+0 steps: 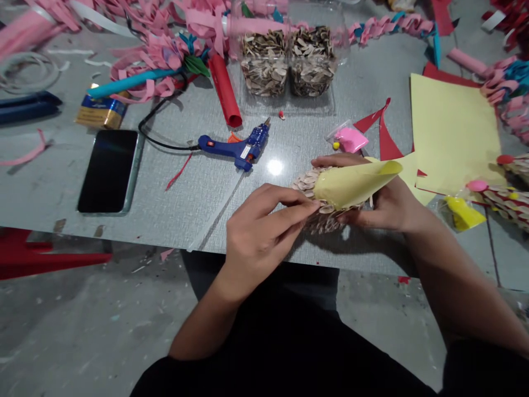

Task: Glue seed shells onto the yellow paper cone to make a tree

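Note:
A yellow paper cone [355,183] lies tilted over the table, its wide part ringed by overlapping pale seed shells [308,182]. Wrapped around the cone from the right is my right hand [388,207], with fingers behind it and the thumb in front. My left hand [268,226] pinches at the near edge of the shells, fingertips pressed together; whatever lies between them is too small to name. A blue glue gun [237,149] rests left of the cone, a clear glue stick [219,215] trailing from its back.
Two clear tubs of seed shells [264,69] stand at the back. A phone [109,172] and a gold-blue box [101,110] lie left. Yellow paper [454,132], a pink packet [350,139], a yellow packet [465,213] and another shell-covered piece [506,204] lie right.

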Motion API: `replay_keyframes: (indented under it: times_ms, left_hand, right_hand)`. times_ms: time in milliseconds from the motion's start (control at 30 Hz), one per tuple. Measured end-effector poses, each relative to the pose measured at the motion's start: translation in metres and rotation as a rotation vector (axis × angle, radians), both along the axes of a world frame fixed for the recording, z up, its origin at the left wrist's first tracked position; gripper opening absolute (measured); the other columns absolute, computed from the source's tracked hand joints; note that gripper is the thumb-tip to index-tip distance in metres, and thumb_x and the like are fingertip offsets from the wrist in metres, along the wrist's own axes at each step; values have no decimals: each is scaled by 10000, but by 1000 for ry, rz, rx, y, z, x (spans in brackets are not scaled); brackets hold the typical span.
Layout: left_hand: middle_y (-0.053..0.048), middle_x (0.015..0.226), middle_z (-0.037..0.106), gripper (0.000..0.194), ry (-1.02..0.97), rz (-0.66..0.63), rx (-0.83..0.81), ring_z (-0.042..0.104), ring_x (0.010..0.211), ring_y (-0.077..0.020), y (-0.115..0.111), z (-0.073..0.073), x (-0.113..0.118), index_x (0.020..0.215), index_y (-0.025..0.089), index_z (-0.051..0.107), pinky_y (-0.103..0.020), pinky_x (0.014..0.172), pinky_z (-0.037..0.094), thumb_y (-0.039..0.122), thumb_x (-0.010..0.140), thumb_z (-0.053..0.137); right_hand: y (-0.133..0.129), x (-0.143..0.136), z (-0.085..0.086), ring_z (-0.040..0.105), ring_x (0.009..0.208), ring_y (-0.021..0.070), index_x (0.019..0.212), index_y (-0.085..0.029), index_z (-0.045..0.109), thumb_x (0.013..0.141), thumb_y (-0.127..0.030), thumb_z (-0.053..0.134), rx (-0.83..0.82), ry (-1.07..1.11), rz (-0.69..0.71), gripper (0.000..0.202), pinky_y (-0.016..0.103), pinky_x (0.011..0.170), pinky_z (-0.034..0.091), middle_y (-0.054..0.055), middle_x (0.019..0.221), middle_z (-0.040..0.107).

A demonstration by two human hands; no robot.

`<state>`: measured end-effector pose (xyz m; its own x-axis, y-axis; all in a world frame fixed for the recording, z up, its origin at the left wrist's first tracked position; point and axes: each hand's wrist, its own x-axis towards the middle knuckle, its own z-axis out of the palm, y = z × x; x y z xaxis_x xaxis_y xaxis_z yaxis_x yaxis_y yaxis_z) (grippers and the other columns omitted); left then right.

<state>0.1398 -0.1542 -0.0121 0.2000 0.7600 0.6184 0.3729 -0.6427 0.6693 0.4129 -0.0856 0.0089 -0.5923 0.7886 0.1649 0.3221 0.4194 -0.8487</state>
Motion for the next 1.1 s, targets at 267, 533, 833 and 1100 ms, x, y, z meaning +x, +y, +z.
replay_keyframes:
  times_ms: [267,533,833,1100]
  left_hand:
    - [-12,1127,869,245,-83,72,-111,840,997,-179,-3,10,6,1187,308,905,-351,937,741,109,1049,870]
    - [-29,1160,868,241,-50,52,-62,833,1051,-172,-1,8,8,1195,258,901,-328,973,719,71,1052,847]
    - [-28,1146,876,232,-96,57,-101,841,1047,-160,-1,8,9,1154,246,909,-301,979,712,55,1030,865]
    - [11,1094,881,304,-198,18,-201,849,974,-170,3,9,10,1127,324,922,-327,902,748,51,993,904]
  right_hand:
    - [-1,0,2,668,1583,438,1611,-420,705,837,-420,1021,-23,-20,-19,836,649,1365,524,42,1687,730]
    - [2,2,-6,718,1527,405,1625,-406,699,833,-461,1036,20,25,-8,862,593,1340,558,32,1663,752]
    - [4,3,-8,687,1558,423,1660,-372,684,838,-460,1031,79,19,25,896,600,1329,528,100,1679,738]
    - [4,3,-11,695,1547,438,1665,-413,683,808,-516,1057,94,22,15,941,617,1324,534,84,1651,758]
